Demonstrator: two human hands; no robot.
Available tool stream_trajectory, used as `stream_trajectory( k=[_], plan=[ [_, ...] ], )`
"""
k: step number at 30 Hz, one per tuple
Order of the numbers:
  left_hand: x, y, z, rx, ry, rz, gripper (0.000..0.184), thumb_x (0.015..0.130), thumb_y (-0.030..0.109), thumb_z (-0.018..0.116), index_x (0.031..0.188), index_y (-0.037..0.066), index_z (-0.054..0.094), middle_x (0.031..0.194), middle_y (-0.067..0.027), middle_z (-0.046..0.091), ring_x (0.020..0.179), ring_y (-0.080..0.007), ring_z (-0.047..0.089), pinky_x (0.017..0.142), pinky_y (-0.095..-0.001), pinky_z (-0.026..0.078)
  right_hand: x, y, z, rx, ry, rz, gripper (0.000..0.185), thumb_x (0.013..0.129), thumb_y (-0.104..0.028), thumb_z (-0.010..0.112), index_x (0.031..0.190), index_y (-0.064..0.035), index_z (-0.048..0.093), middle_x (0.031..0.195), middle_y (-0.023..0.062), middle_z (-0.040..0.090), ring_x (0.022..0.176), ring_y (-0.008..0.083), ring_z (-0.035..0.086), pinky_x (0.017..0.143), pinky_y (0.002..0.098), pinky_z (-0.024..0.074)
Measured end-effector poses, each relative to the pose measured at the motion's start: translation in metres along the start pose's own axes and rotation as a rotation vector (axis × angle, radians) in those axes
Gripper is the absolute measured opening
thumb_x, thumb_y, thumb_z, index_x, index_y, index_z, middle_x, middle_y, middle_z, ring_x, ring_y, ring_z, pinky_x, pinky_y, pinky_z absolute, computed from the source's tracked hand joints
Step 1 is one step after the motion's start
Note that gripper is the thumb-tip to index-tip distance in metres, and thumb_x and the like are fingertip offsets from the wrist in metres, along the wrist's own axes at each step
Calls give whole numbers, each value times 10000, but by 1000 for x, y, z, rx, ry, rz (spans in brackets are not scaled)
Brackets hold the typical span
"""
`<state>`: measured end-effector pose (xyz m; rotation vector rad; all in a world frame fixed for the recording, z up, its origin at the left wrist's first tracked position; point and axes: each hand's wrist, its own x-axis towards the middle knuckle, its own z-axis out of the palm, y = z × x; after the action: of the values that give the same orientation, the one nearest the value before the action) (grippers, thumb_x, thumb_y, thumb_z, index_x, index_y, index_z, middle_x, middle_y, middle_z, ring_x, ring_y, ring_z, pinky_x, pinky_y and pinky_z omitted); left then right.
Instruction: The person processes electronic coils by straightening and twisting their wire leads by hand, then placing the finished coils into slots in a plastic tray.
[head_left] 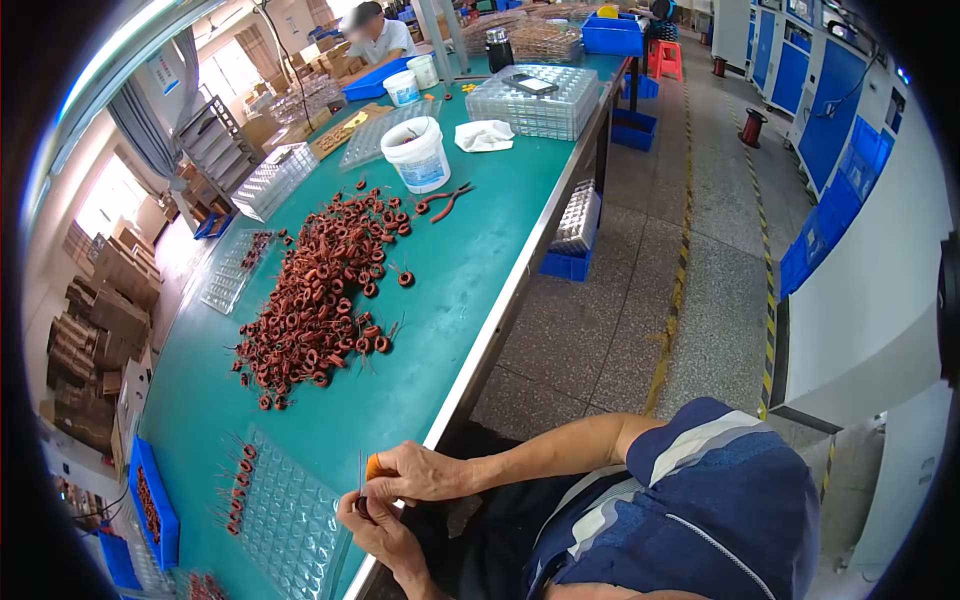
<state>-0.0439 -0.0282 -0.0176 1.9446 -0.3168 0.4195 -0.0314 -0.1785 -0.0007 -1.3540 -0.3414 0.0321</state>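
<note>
At the table's near edge, both my hands meet over one small wire-wound ring coil (364, 507), whose thin leads stick upward. My left hand (385, 542) is closed, pinching the coil from below. Closed as well, my right hand (425, 473) has its fingertips at the coil; an orange cover (374, 467) shows on one finger. Fingers partly hide the coil. Just beyond my hands lies a clear plastic tray (285, 515) with pockets, and a row of coils (240, 490) stands along its far side. A large heap of reddish-brown coils (315, 290) sits further up the green table (455, 290).
Red-handled pliers (447, 203) and a white bucket (415, 157) lie past the heap. Stacked clear trays (535, 100) carry a phone. A blue bin (152, 505) of coils stands at the left. Another person (380, 40) sits at the far end.
</note>
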Motion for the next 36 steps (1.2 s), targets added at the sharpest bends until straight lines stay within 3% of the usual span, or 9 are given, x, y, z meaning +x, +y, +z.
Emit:
stream_trajectory(
  k=[9,13,16,22,25,28,30,33,36],
  plan=[
    [17,17,-48,-75,-525,-12,267,986,224,527,1095,-11,460,805,-38,494,692,-94,486,600,-236,406,8,8,-13,303,-167,301,262,859,-260,675,838,-4,619,599,2,550,499,83,518,442,222,400],
    [31,47,-66,442,-796,-238,244,940,162,609,1171,100,560,1147,-78,633,1202,-163,519,1004,-259,382,9,7,-18,232,-224,361,265,840,-246,682,841,10,613,608,21,560,493,90,517,439,231,402],
    [20,33,-57,501,-611,259,251,860,55,642,1054,0,491,799,-117,537,667,-247,553,613,-347,447,10,0,-16,27,-205,296,253,828,-213,666,831,34,609,601,48,574,479,99,519,438,245,408],
    [9,32,-52,528,-470,392,268,784,-36,653,1008,3,511,808,-151,520,726,-331,547,633,-422,438,11,-17,-7,-92,-160,167,210,774,-144,625,768,66,612,580,81,589,462,120,538,413,266,421],
    [17,31,-68,784,-808,-142,380,935,216,623,1280,146,479,1388,-64,471,1300,-162,407,1099,-289,269,13,-17,-7,-66,-208,212,225,774,-147,618,778,78,610,581,99,594,484,150,555,442,298,442],
    [14,33,-61,602,-495,458,290,768,-45,655,1015,5,510,821,-156,521,747,-339,541,633,-434,433,14,-18,-6,-183,-143,71,224,813,-153,625,793,69,601,580,95,585,487,159,547,460,304,434],
    [19,21,-58,541,-463,453,279,782,-30,647,1037,2,539,848,-163,562,750,-345,567,641,-429,461,19,10,0,-326,-32,-270,185,832,-142,637,826,40,607,605,153,581,534,175,562,508,332,440],
    [15,29,-46,339,-296,240,298,813,3,690,1070,24,543,848,-142,574,739,-302,581,659,-385,482,15,-15,2,-599,-19,-417,143,823,-112,651,808,23,605,672,203,592,609,266,627,553,354,460],
    [4,6,-38,-52,-129,112,307,860,61,692,1096,13,502,863,-97,583,732,-188,592,689,-323,506,13,-29,14,-342,39,-124,113,834,-82,647,799,25,636,612,87,608,502,146,552,460,288,407]
  ],
)
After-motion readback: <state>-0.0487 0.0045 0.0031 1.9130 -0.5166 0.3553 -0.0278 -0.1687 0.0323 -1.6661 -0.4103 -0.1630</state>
